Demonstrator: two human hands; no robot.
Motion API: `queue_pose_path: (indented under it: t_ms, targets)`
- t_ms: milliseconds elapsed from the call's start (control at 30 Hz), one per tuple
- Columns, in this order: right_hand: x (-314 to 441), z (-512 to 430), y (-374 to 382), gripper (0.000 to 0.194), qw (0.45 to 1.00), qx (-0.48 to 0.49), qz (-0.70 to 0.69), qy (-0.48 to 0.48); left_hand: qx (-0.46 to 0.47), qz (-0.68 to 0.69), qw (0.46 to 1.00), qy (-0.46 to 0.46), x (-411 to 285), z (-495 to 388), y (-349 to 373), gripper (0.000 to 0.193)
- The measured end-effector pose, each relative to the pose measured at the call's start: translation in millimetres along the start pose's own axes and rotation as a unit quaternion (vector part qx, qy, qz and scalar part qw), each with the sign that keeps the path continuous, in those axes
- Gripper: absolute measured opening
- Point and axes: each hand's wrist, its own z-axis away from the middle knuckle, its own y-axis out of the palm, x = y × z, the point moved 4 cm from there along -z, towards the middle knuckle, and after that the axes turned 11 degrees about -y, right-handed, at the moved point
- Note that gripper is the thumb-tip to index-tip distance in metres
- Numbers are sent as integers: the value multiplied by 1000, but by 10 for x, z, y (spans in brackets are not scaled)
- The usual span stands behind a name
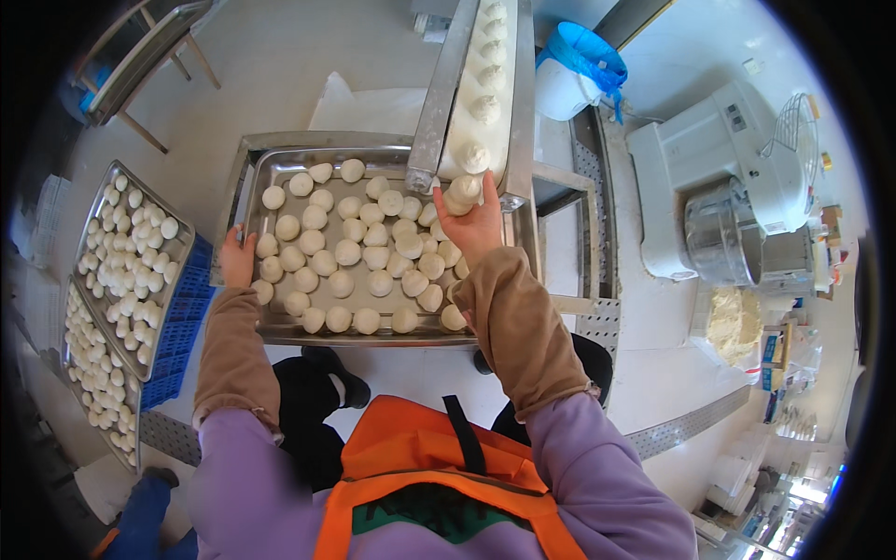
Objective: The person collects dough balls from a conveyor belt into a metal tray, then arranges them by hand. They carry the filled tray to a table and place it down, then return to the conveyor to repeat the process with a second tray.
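Observation:
A metal tray (364,341) lies before me with many pale round dough pieces (380,283) spread over it. Above its right part ends a conveyor belt (458,133), which carries a row of dough pieces (485,109) with swirled tops. My right hand (470,220) is cupped, palm up, at the belt's end, with dough (463,194) between its thumb and fingers; at least two pieces seem to be there. Another piece (474,157) sits on the belt just beyond my fingertips. At the tray's left rim is my left hand (238,257), fingers curled on or beside the rim, holding no dough.
Two more trays of dough pieces (183,238) stand at the left beside blue plastic crates (183,315). A metal frame (266,142) surrounds the tray. Right of the conveyor are a blue-lined white bucket (567,91) and a dough mixer (707,175). Another person's blue-clad leg (143,507) shows at lower left.

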Motion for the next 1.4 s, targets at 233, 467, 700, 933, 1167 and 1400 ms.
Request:
queue_pose_path:
  t_ms: [233, 467, 700, 933, 1167, 1400]
  targets:
    - [41, -22, -57, 36, 1000, -20, 6, 4, -32, 84, 996, 3, -56, 66, 141, 39]
    - [105, 7, -40, 36, 1000, -26, -9, 8, -60, 35, 997, -33, -90, 296, 104, 41]
    - [150, 89, 6, 35, 998, -53, -21, 26, -118, 81, 982, -122, -115, 1025, 89, 36]
    - [120, 139, -298, 49, 997, -36, -41, 48, -86, 116, 971, -190, -89, 1560, 248, 35]
    - [249, -15, -294, 46, 993, 28, 9, 117, -119, -12, 966, -228, -277, 1549, 255, 49]
    - [197, -245, -371, 33, 986, -104, 109, 70, -232, 95, 952, 175, -1752, 1585, 10, 42]
